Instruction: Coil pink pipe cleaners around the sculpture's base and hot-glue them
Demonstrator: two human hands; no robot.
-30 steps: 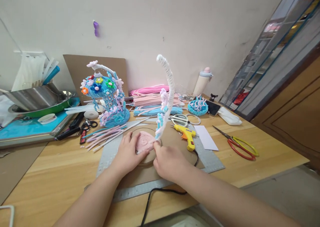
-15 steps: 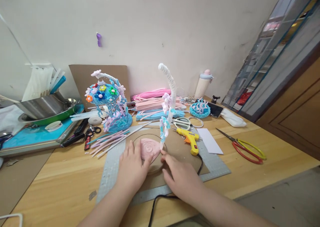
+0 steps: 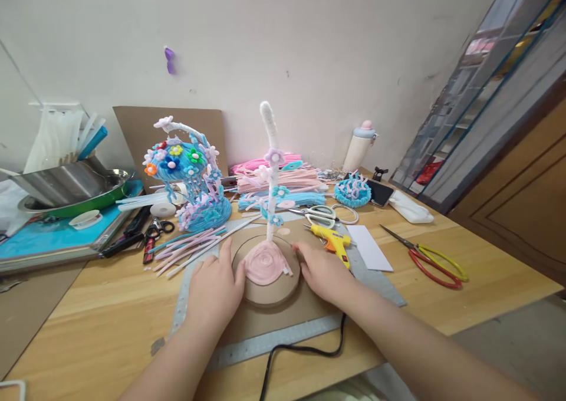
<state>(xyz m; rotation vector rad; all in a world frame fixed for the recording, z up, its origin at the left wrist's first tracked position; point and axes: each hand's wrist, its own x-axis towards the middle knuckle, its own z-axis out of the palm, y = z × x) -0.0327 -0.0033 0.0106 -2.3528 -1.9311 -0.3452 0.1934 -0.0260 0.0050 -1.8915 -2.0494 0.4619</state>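
A round cardboard base point(image 3: 265, 295) lies before me, with a flat pink pipe-cleaner coil point(image 3: 266, 264) on it. From behind the coil rises a white pipe-cleaner stem point(image 3: 271, 134), dotted with blue and lilac flowers and bent at its top. My left hand point(image 3: 214, 289) grips the base's left edge, thumb near the coil. Its right edge is in the fingers of my right hand point(image 3: 325, 274). A short loose coil end point(image 3: 288, 270) sticks out at the right. Under the base is a brown cardboard sheet point(image 3: 283, 321).
A yellow glue gun point(image 3: 333, 242) lies right of the base, its black cord point(image 3: 305, 348) in front. Red-and-yellow scissors point(image 3: 435, 265) are farther right. A finished flower ornament point(image 3: 194, 177) stands back left; pipe-cleaner bundles point(image 3: 283, 180) lie behind. Loose pieces point(image 3: 190, 250) lie left.
The base has turned, bringing the stem from its right side round to the back. My left hand has left the pink coil for the left edge; my right hand has moved up the right edge.
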